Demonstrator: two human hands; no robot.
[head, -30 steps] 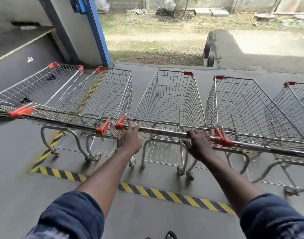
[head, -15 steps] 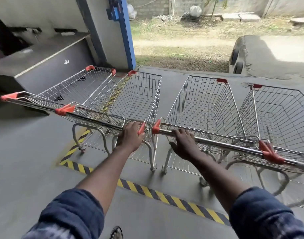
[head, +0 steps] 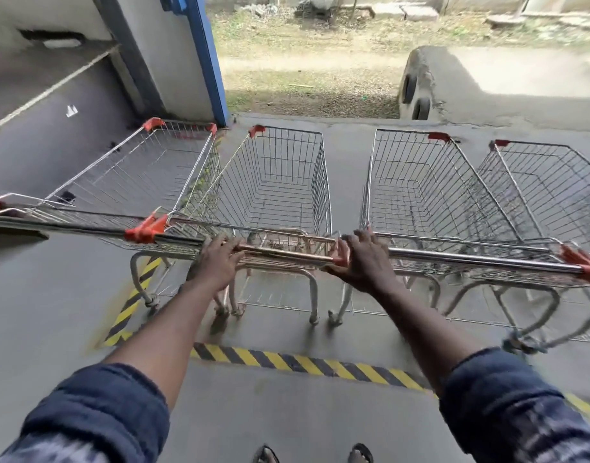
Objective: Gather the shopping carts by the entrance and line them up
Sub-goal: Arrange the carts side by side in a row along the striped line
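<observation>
Several wire shopping carts with orange corner caps stand side by side on the grey floor. Straight ahead is the second cart from the left (head: 280,182), and both hands grip its handle bar (head: 283,253). My left hand (head: 218,262) holds the bar's left end and my right hand (head: 365,259) holds its right end by the orange cap. The leftmost cart (head: 136,168) touches this cart's left side. Two more carts stand to the right, the nearer one (head: 424,188) a small gap away and the far one (head: 547,182) beyond it.
A blue-edged pillar (head: 206,58) and a grey wall stand behind the left carts. Yellow-and-black hazard tape (head: 297,360) marks the floor under and in front of the carts. Beyond the floor's edge lie grass and a concrete ramp (head: 487,85). My sandalled feet show at the bottom.
Both hands have shifted leftward along the row, from the third cart's handle to the second cart's handle. The view has swung left with them.
</observation>
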